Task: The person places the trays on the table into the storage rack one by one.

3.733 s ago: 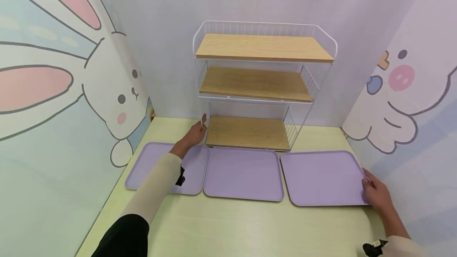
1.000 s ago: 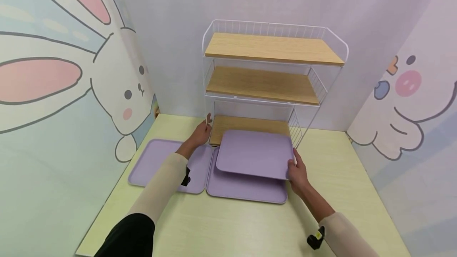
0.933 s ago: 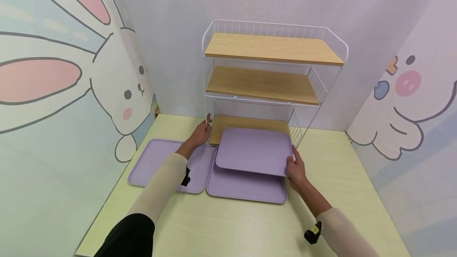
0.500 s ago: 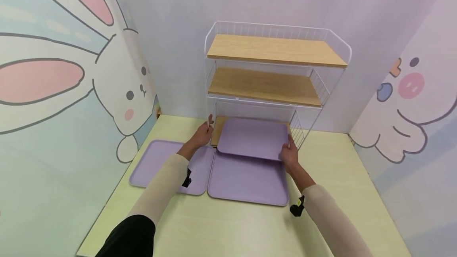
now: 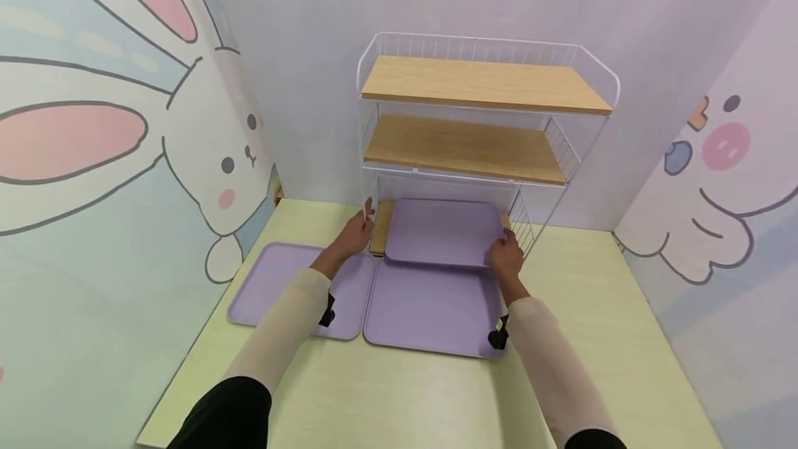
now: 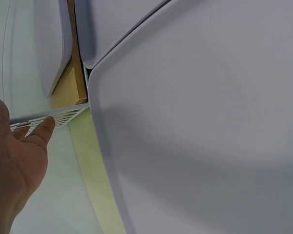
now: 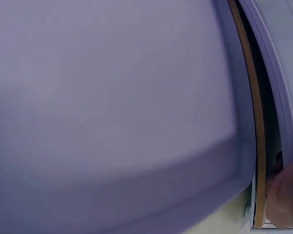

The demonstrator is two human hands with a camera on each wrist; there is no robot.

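My left hand [image 5: 352,233] holds the front left post of a white wire rack with three wooden shelves [image 5: 486,84]. In the left wrist view the thumb and fingers of that left hand [image 6: 20,163] lie around the white wire side [image 6: 63,115]. My right hand [image 5: 506,255] grips the right edge of a purple tray [image 5: 444,231], which lies over most of the bottom shelf [image 5: 381,231]. From the right wrist, the held tray's rim [image 7: 278,83] stands a gap above the shelf's wooden edge [image 7: 255,105]; most fingers are hidden.
Two more purple trays lie on the pale yellow table [image 5: 399,393]: a middle tray [image 5: 430,307] right in front of the rack and a left tray [image 5: 268,283] partly under my left forearm. The middle shelf [image 5: 464,147] hangs above the held tray. Printed walls enclose the table.
The right tray was lifted from the table, carried left over the middle tray and moved back onto the bottom shelf area. My left hand stays on the rack post.
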